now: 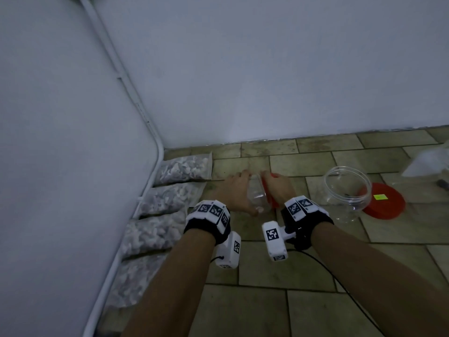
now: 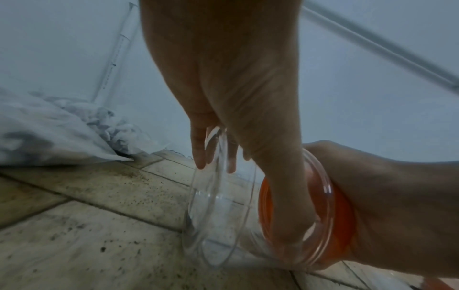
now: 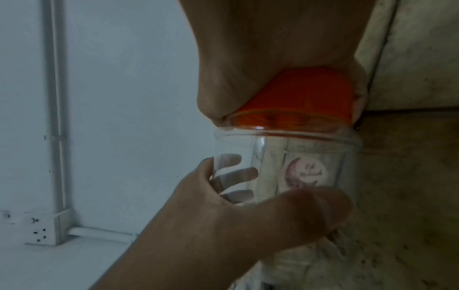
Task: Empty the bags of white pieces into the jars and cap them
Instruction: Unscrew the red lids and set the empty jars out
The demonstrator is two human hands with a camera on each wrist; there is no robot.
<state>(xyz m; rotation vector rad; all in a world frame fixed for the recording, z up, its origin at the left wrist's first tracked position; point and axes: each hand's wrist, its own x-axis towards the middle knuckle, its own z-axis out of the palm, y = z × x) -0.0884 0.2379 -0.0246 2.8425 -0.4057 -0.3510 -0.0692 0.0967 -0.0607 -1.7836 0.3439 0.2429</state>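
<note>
left hand grips clear jar body, tipped sideways above floor; right hand wraps its red cap. bags lie along wall, l side. 2nd jar open, r.

Both forearms are bare, no sleeves. Each wrist wears a black band topped with white blocks printed with black-and-white square markers. A white camera box, also marked, juts from each band toward the frame's lower middle, and a thin black cable trails from the right one
</note>
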